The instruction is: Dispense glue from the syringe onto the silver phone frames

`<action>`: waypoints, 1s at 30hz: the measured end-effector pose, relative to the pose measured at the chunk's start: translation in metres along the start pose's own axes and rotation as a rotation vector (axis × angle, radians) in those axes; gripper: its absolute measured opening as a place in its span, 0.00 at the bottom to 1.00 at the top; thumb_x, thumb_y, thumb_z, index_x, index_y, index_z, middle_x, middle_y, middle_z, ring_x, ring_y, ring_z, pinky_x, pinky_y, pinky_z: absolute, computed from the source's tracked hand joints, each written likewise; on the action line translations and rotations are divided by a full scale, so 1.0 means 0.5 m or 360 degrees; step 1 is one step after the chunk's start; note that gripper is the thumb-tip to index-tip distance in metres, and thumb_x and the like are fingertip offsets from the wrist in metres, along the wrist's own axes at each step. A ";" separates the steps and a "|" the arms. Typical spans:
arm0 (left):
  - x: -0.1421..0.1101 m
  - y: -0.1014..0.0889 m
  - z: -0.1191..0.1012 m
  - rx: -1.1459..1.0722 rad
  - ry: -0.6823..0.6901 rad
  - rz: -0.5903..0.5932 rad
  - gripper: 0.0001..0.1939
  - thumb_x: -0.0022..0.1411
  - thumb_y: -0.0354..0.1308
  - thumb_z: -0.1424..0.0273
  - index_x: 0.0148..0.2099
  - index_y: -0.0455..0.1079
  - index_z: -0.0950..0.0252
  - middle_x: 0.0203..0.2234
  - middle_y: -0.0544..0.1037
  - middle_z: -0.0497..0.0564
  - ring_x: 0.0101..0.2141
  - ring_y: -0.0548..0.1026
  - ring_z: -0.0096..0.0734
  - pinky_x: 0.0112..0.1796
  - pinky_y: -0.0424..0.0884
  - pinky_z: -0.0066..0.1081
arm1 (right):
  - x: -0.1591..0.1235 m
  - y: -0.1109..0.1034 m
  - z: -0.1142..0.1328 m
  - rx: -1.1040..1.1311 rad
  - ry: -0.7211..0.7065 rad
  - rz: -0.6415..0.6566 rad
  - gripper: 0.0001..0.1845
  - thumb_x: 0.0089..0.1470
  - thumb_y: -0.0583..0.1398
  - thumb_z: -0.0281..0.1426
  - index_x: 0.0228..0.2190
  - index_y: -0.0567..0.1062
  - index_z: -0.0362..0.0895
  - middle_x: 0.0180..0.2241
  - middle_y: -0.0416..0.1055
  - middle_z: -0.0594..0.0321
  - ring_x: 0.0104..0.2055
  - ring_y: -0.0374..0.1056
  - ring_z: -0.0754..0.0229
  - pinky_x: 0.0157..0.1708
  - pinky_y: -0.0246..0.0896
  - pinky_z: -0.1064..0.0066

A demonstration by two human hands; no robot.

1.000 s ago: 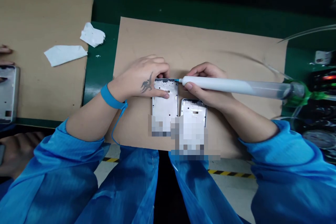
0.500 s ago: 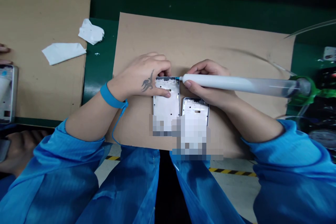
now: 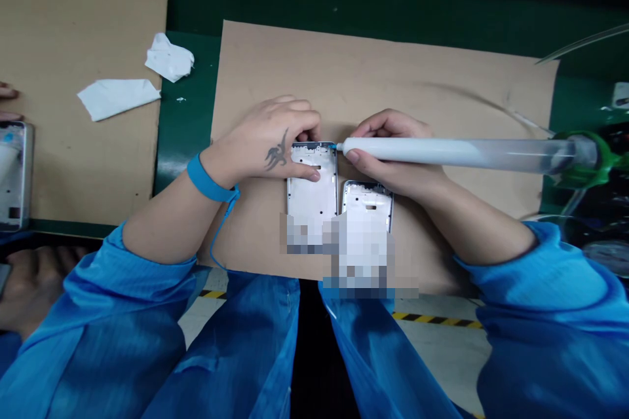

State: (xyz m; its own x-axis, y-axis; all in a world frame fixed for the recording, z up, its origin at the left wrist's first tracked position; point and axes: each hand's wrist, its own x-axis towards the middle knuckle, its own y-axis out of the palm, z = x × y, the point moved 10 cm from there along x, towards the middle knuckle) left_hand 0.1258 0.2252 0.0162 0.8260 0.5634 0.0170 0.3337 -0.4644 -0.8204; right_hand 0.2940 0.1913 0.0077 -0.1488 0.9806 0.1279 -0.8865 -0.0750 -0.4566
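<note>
My left hand [image 3: 282, 137] grips the upper left part of a silver phone frame [image 3: 309, 196], its thumb lying across the inner face and its fingers curled behind the top edge. In my right hand [image 3: 393, 150] is a long dispensing syringe [image 3: 432, 152] filled with white paste, held almost level. The syringe's blue tip touches or nearly touches the top right corner of that frame. A second phone frame [image 3: 368, 209] lies just right of the first, below my right hand. The lower ends of both frames are blurred out.
Brown cardboard [image 3: 255, 236] lies under the frames on a green table [image 3: 191, 6]. At left, another cardboard sheet [image 3: 88, 26] bears a white wipe [image 3: 120, 98]; a crumpled wipe [image 3: 170, 57] lies beside it. Another person's hand [image 3: 37, 288] and a phone frame [image 3: 17, 177] show at far left.
The syringe's rear end has swung slightly to the right and up. My right hand has shifted very slightly; my left hand keeps its hold on the phone frame.
</note>
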 end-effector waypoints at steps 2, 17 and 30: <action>0.000 0.000 -0.001 -0.0003 0.0009 -0.0002 0.32 0.59 0.74 0.38 0.45 0.78 0.61 0.41 0.81 0.54 0.45 0.79 0.49 0.49 0.72 0.44 | 0.000 0.000 0.001 0.0011 -0.0010 0.0004 0.24 0.53 0.76 0.56 0.35 0.81 0.51 0.34 0.83 0.58 0.33 0.78 0.53 0.32 0.77 0.61; -0.002 -0.001 -0.004 -0.0002 0.0040 -0.0016 0.34 0.62 0.70 0.35 0.46 0.78 0.63 0.41 0.82 0.55 0.45 0.79 0.48 0.49 0.72 0.43 | -0.004 -0.003 -0.010 0.0109 0.0025 0.0004 0.22 0.52 0.78 0.52 0.35 0.81 0.50 0.34 0.84 0.59 0.32 0.79 0.53 0.28 0.74 0.63; -0.004 0.000 -0.006 0.0031 0.0071 -0.0043 0.33 0.62 0.71 0.37 0.47 0.79 0.63 0.42 0.82 0.56 0.44 0.79 0.48 0.47 0.71 0.43 | -0.006 -0.005 -0.026 0.0187 0.0070 -0.0045 0.22 0.54 0.78 0.52 0.36 0.81 0.50 0.34 0.84 0.60 0.32 0.80 0.54 0.29 0.76 0.63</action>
State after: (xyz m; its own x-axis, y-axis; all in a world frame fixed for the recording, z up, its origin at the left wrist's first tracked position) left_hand 0.1257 0.2221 0.0182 0.8364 0.5443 0.0641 0.3475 -0.4361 -0.8301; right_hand 0.3024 0.1907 -0.0030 -0.1056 0.9894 0.0992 -0.9357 -0.0651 -0.3467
